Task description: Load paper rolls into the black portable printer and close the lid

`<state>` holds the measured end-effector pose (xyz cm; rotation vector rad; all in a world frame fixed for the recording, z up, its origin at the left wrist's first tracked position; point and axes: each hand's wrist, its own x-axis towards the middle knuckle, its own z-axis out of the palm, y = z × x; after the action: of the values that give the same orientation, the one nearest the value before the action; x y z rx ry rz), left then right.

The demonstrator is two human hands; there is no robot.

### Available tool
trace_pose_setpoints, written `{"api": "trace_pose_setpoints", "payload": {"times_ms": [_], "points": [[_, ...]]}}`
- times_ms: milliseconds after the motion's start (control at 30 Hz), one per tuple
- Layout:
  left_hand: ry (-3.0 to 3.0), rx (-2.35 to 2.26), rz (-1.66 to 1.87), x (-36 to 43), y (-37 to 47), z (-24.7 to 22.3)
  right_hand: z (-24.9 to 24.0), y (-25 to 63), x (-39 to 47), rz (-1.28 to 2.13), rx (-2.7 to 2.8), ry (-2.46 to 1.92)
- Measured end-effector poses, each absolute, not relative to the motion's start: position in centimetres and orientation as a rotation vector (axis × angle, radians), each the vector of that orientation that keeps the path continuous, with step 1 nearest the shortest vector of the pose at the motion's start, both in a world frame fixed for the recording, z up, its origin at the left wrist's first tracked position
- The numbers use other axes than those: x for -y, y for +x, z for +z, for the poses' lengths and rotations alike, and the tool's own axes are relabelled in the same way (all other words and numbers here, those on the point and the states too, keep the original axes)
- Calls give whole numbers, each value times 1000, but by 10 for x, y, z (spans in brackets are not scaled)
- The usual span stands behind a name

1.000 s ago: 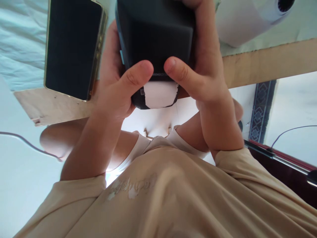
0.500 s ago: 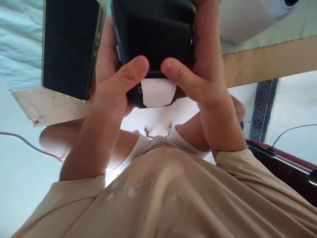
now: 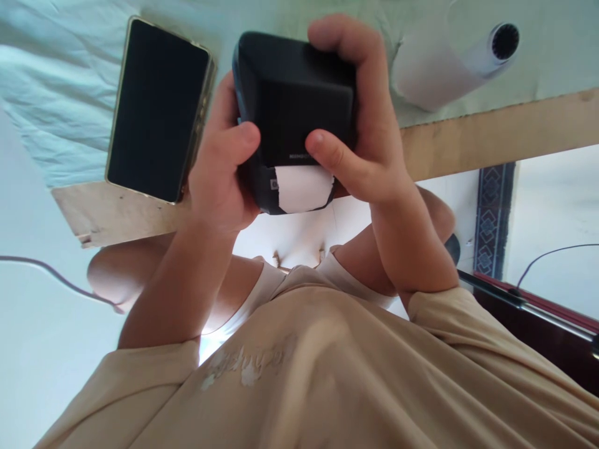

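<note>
As the left hand (image 3: 219, 171) clasps the black device (image 3: 304, 100) from the left, thumb on its edge and fingers mostly hidden, here's the right hand (image 3: 369, 125) gripping the other side, half curled, a finger over the far edge, thumb pressed on top! White paper (image 3: 306, 188) covers the near end, the device mid-scene between a phone (image 3: 156, 112), left, and a whitish object (image 3: 430, 72), right.

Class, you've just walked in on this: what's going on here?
A person's left hand and right hand grip a black portable printer from either side. White paper shows at its near end. A dark-screened phone lies to the left, mostly on green cloth, and a white object with a dark round end is to the right.
</note>
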<state>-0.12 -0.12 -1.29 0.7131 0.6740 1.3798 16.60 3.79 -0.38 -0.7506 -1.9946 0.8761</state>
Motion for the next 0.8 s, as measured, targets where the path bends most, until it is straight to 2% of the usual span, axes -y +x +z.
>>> {"api": "trace_pose_setpoints", "payload": {"times_ms": [367,567,700,800], "points": [[585,-870,1440,2,-1,-3,-3,167,-41,944,2031,-830],[506,-906,1403,1,-4,-3,-6,171,-47,961,2053,-683],[505,-851,1426,-1,-3,-3,8,182,-49,1032,2214,-719],[548,-808,1332,-1,-2,1,24,189,-43,911,2224,-873]]}}
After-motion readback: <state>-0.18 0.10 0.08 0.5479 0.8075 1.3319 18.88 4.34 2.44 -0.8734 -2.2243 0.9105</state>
